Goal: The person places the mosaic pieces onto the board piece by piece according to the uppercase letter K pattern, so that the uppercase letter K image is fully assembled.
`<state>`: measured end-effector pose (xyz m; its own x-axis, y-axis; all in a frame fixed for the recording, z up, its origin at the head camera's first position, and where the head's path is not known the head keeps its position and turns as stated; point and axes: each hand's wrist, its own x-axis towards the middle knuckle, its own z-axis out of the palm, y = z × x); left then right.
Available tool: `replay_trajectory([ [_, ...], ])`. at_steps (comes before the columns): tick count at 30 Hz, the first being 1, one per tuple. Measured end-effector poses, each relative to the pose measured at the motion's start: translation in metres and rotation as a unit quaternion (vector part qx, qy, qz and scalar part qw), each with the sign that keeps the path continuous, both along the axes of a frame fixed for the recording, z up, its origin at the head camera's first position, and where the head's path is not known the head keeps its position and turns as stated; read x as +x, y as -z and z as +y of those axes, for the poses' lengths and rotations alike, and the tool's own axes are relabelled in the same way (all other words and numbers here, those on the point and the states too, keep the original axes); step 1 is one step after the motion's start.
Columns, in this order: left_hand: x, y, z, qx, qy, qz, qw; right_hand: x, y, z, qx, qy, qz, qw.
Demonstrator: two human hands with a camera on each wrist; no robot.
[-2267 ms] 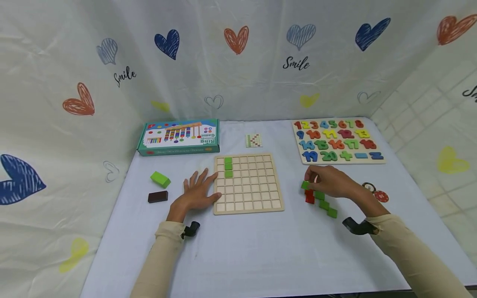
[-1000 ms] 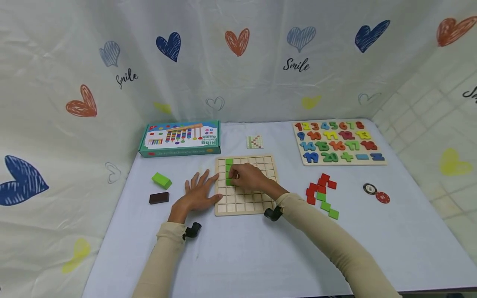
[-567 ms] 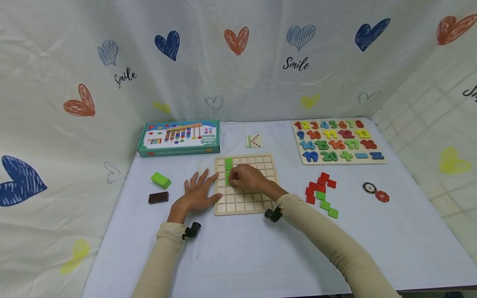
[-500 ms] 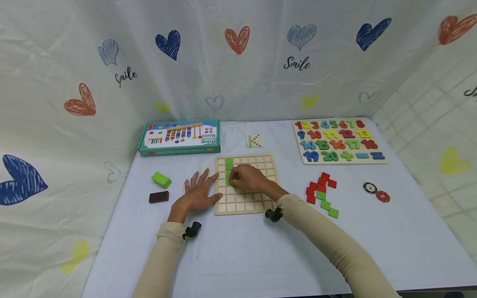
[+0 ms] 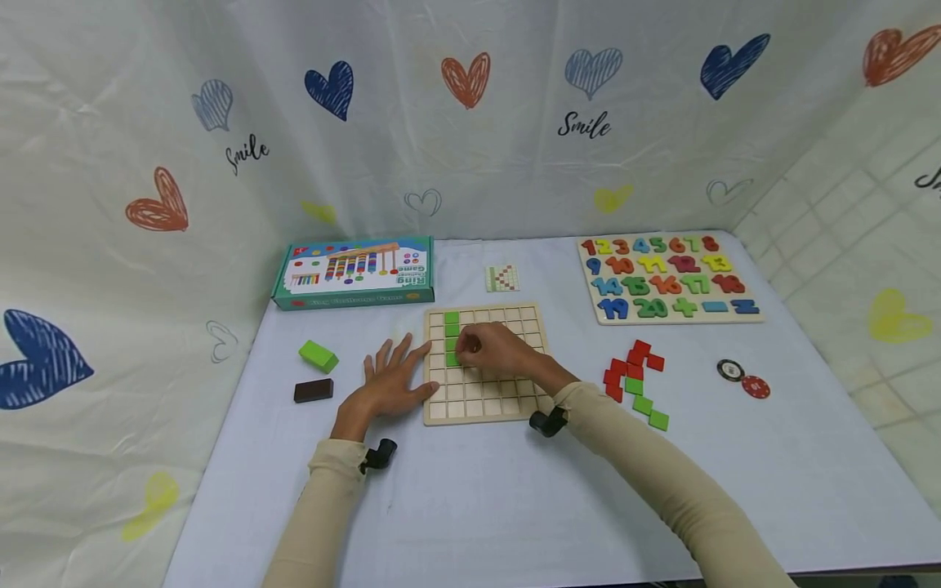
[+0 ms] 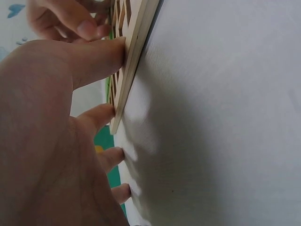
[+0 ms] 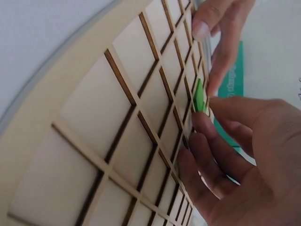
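Note:
My right hand (image 5: 498,349) bends over the wooden grid board (image 5: 488,407), thumb and index finger pinching the near edge of a green square tile (image 5: 451,359). In the right wrist view that green tile (image 7: 200,96) stands slightly tilted at the fingertips, and the other fingers curl beside it. More green tiles (image 5: 452,318) line the same column above it. My left hand (image 5: 391,382) lies with spread fingers at the board's left side; thumb and index finger touch the board's edge (image 6: 134,61), while other fingertips rest on the tablecloth.
Loose red tiles (image 5: 635,359) and green tiles (image 5: 642,405) lie right of the board. Two round chips (image 5: 755,387), a number puzzle (image 5: 665,320), a pattern card (image 5: 502,278), a game box (image 5: 353,300), a green block (image 5: 318,355) and a dark block (image 5: 313,390) surround it.
My right hand went from the loose tiles to the board with a green tile, joining the column there. Just now it shifted slightly right. My left hand stayed in place.

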<state>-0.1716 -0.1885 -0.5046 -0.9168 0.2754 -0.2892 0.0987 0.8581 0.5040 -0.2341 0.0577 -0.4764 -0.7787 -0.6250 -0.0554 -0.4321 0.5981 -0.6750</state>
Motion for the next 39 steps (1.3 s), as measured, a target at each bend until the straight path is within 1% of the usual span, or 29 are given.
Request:
replay_trajectory([
  [3, 0.001, -0.003, 0.002, 0.003, -0.001, 0.001, 1.0, 0.001, -0.004, 0.008, -0.01, -0.012, -0.019, 0.9997],
  [5, 0.002, -0.004, 0.003, -0.001, -0.001, 0.002, 1.0, 0.002, -0.006, 0.016, -0.014, -0.01, -0.023, 0.9996],
  [8, 0.003, -0.006, 0.005, -0.003, -0.003, 0.004, 1.0, 0.004, -0.01, 0.031, -0.019, -0.004, -0.015, 0.9997],
  [13, 0.004, -0.007, 0.006, -0.005, -0.001, 0.004, 1.0, 0.009, -0.022, 0.063, -0.018, 0.005, 0.003, 0.9998],
  [16, 0.004, -0.007, 0.007, -0.012, 0.003, 0.005, 0.9999, 0.014, -0.029, 0.083, -0.009, 0.017, 0.003, 0.9998],
  [20, 0.004, -0.01, 0.008, -0.023, 0.006, 0.006, 0.9997, 0.02, -0.035, 0.111, 0.009, 0.041, 0.008, 0.9991],
  [24, 0.004, -0.009, 0.009, -0.024, 0.006, 0.003, 0.9997, 0.027, -0.041, 0.139, 0.034, 0.059, 0.02, 0.9975],
  [27, 0.004, -0.008, 0.009, -0.02, 0.009, -0.001, 0.9998, 0.034, -0.046, 0.159, 0.06, 0.074, 0.019, 0.9953],
  [30, 0.004, -0.008, 0.008, -0.017, 0.007, -0.001, 0.9998, 0.038, -0.048, 0.178, 0.086, 0.085, 0.004, 0.9927],
  [34, 0.005, -0.008, 0.004, -0.016, -0.001, 0.003, 0.9999, 0.041, -0.048, 0.203, 0.118, 0.092, -0.031, 0.9883],
  [39, 0.005, -0.008, 0.002, -0.016, 0.001, 0.001, 0.9999, 0.045, -0.049, 0.232, 0.168, 0.09, -0.069, 0.9792],
])
